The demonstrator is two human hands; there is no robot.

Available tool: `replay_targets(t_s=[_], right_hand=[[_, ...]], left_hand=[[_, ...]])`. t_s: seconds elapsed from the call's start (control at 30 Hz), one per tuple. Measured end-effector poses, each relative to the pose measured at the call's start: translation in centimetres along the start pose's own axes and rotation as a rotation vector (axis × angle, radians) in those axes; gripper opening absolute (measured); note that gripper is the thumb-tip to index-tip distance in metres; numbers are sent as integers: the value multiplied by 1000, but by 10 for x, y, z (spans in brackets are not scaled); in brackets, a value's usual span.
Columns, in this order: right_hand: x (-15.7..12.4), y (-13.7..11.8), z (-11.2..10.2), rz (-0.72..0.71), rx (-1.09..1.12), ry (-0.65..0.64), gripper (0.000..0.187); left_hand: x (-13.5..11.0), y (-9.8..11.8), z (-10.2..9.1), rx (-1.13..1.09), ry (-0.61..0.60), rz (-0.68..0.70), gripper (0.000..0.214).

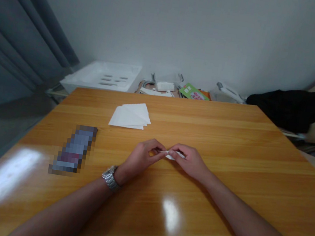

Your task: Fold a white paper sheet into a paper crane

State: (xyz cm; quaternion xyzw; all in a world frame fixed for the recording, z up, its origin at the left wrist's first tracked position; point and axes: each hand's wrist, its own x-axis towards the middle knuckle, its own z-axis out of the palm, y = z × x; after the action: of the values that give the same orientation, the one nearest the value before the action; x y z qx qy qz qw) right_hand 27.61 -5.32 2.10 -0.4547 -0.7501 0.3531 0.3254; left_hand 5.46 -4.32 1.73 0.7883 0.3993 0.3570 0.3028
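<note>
My left hand (141, 158) and my right hand (189, 160) meet near the middle of a wooden table (229, 152). Both pinch a small folded piece of white paper (170, 154) between their fingertips, just above the tabletop. Most of the paper is hidden by my fingers. A metal watch (111, 178) sits on my left wrist. A small stack of white paper sheets (131, 116) lies farther back, left of centre, apart from both hands.
A blurred-out rectangular object (73, 149) lies on the table to the left of my hands. Behind the table are a white plastic box (101, 76), assorted clutter with a green packet (192, 91), and dark cloth (286, 105) at the right. Grey curtains hang at left.
</note>
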Motion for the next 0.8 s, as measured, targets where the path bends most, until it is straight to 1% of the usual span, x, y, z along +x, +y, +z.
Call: replay_targets(t_s=[0.13, 0.23, 0.33, 0.43, 0.53, 0.63, 0.73, 0.8], right_hand=[[0, -3, 0, -8, -2, 9, 30], [0, -6, 0, 31, 38, -6, 29], [-1, -6, 0, 68, 85, -43, 31], [-1, -5, 0, 38, 95, -53, 34], [0, -3, 0, 5, 116, -56, 34], [1, -2, 2, 88, 274, -82, 36], [1, -4, 6, 188, 481, -46, 39], [2, -5, 9, 218, 563, -21, 39]], left_hand=[[1, 2, 0, 2, -16, -30, 22], [1, 3, -2, 39, -15, -56, 20], [2, 4, -3, 37, 15, -103, 20], [3, 1, -2, -82, 74, -176, 21], [4, -1, 0, -249, 97, -220, 22], [5, -2, 1, -391, 101, -228, 25], [6, -2, 2, -547, 150, -209, 23], [6, -2, 3, -601, 162, -194, 23]])
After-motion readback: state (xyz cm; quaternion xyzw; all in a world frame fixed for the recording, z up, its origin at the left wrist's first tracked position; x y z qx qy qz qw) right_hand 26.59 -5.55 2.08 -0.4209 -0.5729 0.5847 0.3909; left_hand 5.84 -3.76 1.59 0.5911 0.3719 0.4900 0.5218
